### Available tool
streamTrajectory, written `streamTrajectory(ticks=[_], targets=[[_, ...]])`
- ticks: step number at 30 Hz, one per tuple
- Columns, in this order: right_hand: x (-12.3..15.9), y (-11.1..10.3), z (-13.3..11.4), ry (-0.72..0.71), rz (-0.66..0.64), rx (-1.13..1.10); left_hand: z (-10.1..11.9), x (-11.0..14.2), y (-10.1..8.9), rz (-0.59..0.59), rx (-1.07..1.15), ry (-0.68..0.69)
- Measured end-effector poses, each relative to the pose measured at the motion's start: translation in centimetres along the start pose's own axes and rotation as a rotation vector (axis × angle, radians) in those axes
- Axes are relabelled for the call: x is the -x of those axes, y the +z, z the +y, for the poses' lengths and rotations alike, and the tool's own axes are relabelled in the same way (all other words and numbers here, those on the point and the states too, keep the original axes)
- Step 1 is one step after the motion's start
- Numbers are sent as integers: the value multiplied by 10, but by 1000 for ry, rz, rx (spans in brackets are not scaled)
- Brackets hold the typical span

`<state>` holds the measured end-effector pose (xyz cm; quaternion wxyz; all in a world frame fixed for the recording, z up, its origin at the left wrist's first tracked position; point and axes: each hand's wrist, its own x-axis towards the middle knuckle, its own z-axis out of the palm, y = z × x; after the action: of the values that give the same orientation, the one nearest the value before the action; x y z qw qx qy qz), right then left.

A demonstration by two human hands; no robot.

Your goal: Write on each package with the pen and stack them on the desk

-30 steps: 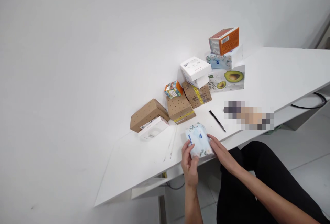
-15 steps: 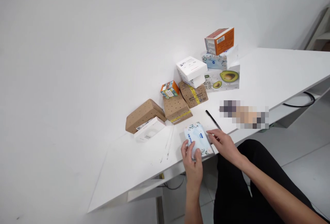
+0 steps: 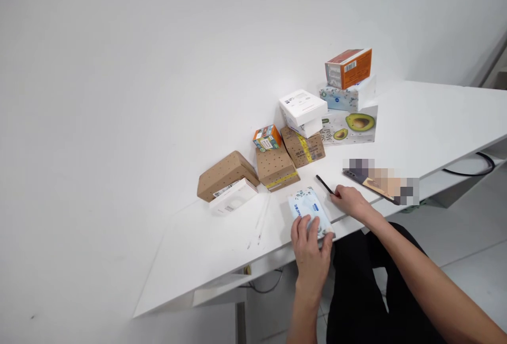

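Observation:
A light blue tissue pack (image 3: 307,204) with a leaf print and blue lettering lies flat near the table's front edge. My left hand (image 3: 309,241) grips its near end, fingertips bent onto the top and thumb at the right corner. Just right of the pack, my right hand (image 3: 348,201) has its fingers closed on the near end of a slim black pen (image 3: 324,183). The pen's far end points away toward the cardboard boxes, and its near end is hidden by the fingers.
Behind are brown boxes (image 3: 225,175), a white box (image 3: 235,198) leaning on one, and a small orange box (image 3: 267,138). White boxes (image 3: 303,105), an avocado-print box (image 3: 348,127), another tissue pack (image 3: 339,99) and an orange-red box (image 3: 356,72) are stacked rightward. A partly blurred phone (image 3: 382,188) lies right.
My right hand has left the tissue pack's right side and closed on the pen. My left hand has shifted its grip, with the fingers now lying over the pack's near end.

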<state>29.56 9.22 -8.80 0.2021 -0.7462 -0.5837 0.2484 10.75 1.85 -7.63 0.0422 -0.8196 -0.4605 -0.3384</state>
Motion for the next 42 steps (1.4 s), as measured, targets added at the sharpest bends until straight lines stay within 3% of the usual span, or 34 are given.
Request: streamTrajectory(ticks=[2, 6, 8, 10, 14, 17, 20, 25, 30, 42], targets=[[4, -4, 4, -35, 19, -225, 4, -4, 4, -13, -19, -10], [11, -19, -2, -77, 58, -1071, 12, -11, 12, -59, -60, -27], [14, -27, -14, -108, 48, -1300, 16, -14, 15, -73, -84, -21], [18, -33, -30, -159, 36, -1375, 19, -16, 17, -80, -99, -17], [22, -26, -60, -267, 53, -1242, 20, -16, 19, -77, -79, -51], [20, -10, -69, -268, -12, -1100, 18, -15, 21, -56, -71, -64], [15, 2, -66, -209, -48, -1000, 16, -14, 24, -29, -68, -48], [13, 4, -60, -138, 91, -873, 14, -12, 29, -25, -36, -65], [18, 3, -61, -211, 165, -736, 13, -11, 31, -14, -29, -69], [18, 2, -62, -281, 138, -643, 13, -11, 32, -11, -21, -93]])
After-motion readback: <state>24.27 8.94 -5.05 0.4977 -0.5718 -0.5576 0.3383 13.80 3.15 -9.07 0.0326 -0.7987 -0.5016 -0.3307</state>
